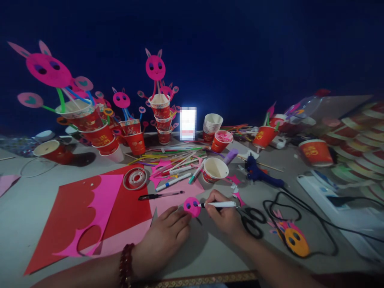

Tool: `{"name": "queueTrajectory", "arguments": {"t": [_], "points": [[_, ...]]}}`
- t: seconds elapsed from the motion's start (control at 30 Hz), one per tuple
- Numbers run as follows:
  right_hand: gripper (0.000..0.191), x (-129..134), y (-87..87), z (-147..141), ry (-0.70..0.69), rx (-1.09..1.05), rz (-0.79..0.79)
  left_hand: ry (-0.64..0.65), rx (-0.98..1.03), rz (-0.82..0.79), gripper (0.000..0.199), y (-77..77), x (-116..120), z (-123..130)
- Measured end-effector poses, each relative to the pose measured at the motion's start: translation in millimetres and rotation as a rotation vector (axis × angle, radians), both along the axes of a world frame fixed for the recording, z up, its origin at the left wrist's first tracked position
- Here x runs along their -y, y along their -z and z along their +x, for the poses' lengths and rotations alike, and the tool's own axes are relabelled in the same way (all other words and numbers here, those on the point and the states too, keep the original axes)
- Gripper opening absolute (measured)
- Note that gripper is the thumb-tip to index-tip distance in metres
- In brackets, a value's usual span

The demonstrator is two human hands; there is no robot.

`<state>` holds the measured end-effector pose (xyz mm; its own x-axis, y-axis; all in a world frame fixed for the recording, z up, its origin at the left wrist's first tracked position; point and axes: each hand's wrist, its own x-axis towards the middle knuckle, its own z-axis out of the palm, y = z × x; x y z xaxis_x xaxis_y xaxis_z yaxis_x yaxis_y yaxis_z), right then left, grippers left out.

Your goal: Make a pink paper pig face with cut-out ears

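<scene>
A small pink paper disc (192,207) with two dark eye shapes lies on the table at the centre. My left hand (166,236) rests flat with fingers spread, its fingertips at the disc's left edge. In my right hand (223,214) is a white marker (223,204), its tip touching the disc near the right eye. Behind my hands lie a black pen (161,195), a blue-and-white marker (173,182) and an open paper cup (215,170). Black-handled scissors (253,222) lie partly under my right hand.
Red paper (72,204) and cut pink paper (105,200) lie at left beside a tape roll (135,178). Stacked cups (160,112) with pink paper figures stand behind. A blue glue gun (261,172), its black cord, an orange-faced figure (296,241) and a power strip (324,200) are at right.
</scene>
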<state>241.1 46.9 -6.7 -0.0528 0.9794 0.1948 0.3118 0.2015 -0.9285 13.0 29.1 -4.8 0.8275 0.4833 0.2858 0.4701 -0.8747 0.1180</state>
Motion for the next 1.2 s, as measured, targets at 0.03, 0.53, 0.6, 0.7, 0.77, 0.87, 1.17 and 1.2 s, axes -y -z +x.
{"name": "queueTrajectory", "arguments": {"t": [0.03,0.53,0.6,0.7,0.77,0.87,1.17,1.2], "points": [[0.017,-0.2,0.1,-0.4,0.006,-0.001,0.004,0.000,-0.005,0.001,0.007,-0.1,-0.1,0.0],[0.018,0.1,-6.7,-0.4,-0.018,0.055,0.009,-0.003,0.007,-0.013,0.007,1.3,0.2,0.6],[0.018,0.0,-5.8,-0.3,-0.017,0.050,0.015,-0.002,0.007,-0.017,0.006,0.8,0.1,0.7],[0.018,-0.2,-3.1,-0.2,-0.008,0.035,0.022,-0.004,-0.006,-0.014,0.006,0.6,0.0,0.5],[0.018,-0.4,-1.4,-0.3,-0.005,0.043,0.025,-0.001,-0.007,-0.008,0.006,0.7,0.0,0.2],[0.018,-0.7,0.1,-0.4,-0.012,0.058,0.023,-0.011,0.008,-0.009,0.006,0.6,0.2,0.1],[0.018,0.5,-4.1,-0.9,-0.019,0.050,0.008,-0.008,0.009,-0.024,0.006,-0.7,0.6,0.6],[0.018,0.6,-4.0,-0.8,-0.018,0.052,0.008,-0.006,0.005,-0.023,0.005,-0.4,0.5,0.5]]}}
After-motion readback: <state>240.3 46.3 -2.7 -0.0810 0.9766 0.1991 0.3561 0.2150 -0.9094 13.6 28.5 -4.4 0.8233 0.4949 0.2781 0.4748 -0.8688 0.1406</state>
